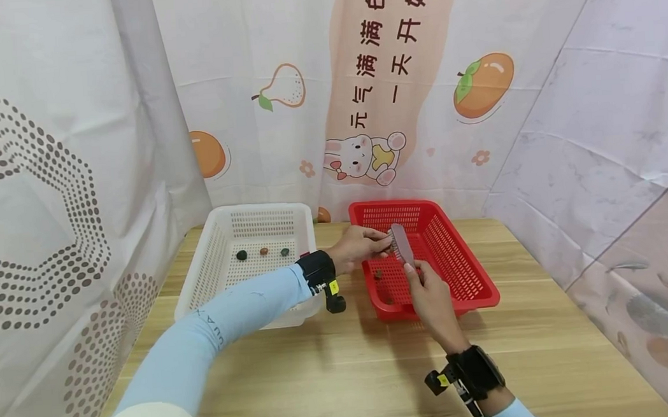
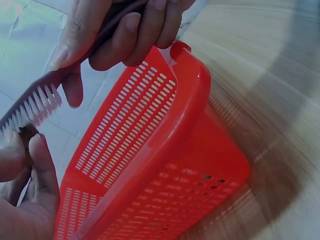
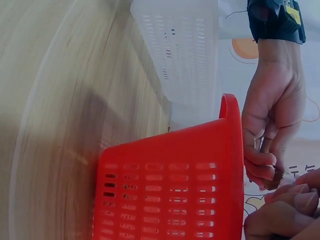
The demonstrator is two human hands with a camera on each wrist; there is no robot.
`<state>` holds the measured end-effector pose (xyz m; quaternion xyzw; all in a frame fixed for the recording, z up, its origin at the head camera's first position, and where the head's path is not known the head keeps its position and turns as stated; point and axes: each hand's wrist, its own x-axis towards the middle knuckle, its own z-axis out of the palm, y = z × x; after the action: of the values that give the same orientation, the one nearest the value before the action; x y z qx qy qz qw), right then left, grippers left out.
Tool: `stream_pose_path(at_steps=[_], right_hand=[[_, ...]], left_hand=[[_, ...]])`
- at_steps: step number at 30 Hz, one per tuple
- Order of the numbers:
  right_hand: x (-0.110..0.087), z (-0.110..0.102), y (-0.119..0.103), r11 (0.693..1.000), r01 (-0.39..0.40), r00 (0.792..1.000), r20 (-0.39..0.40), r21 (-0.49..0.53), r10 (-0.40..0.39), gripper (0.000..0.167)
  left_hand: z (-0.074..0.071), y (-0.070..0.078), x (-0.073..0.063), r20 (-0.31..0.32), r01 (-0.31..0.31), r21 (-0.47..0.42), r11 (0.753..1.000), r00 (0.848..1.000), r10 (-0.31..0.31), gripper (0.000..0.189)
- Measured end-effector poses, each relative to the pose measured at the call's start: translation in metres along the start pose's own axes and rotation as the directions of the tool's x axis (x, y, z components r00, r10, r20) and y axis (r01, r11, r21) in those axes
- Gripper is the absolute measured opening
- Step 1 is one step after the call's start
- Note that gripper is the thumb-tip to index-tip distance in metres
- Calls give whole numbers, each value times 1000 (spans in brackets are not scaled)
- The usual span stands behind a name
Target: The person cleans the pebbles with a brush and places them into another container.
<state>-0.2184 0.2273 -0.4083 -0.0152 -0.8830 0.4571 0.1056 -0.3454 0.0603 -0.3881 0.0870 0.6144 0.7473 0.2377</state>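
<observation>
Over the red basket, my left hand pinches a small dark brownish stone between thumb and fingers. My right hand grips the handle of a mauve brush, its thumb along the back. In the left wrist view the brush's pale bristles point down at the stone and appear to touch it. The right wrist view shows both hands close together beside the basket rim, the brush mostly hidden by fingers. A small brown stone lies inside the red basket.
Left of the red basket stands a white basket holding a black stone, a reddish stone and a green stone. Both stand on a wooden table. A printed curtain closes off the back and sides.
</observation>
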Motion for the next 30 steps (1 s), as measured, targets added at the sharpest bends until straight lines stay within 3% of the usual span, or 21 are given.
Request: stream_pose_path(at_steps=[7, 14, 22, 25, 30], right_hand=[[-2, 0, -3, 1000, -8, 1000, -1, -18, 8, 42], [-1, 0, -2, 1000, -25, 1000, -8, -15, 25, 43], [2, -2, -4, 1000, -17, 1000, -10, -4, 17, 45], [2, -2, -4, 1000, -13, 1000, -13, -13, 12, 46], [1, 0, -2, 999, -10, 1000, 0, -43, 10, 45]], left_hand=[[0, -1, -1, -4, 21, -10, 1000, 1000, -21, 20], [1, -3, -6, 65, 8, 108, 994, 998, -15, 24], [2, -4, -7, 108, -11, 165, 986, 994, -7, 22], [2, -5, -4, 100, -3, 128, 992, 995, -10, 22], [1, -7, 1, 24, 14, 4, 1000, 1000, -14, 21]])
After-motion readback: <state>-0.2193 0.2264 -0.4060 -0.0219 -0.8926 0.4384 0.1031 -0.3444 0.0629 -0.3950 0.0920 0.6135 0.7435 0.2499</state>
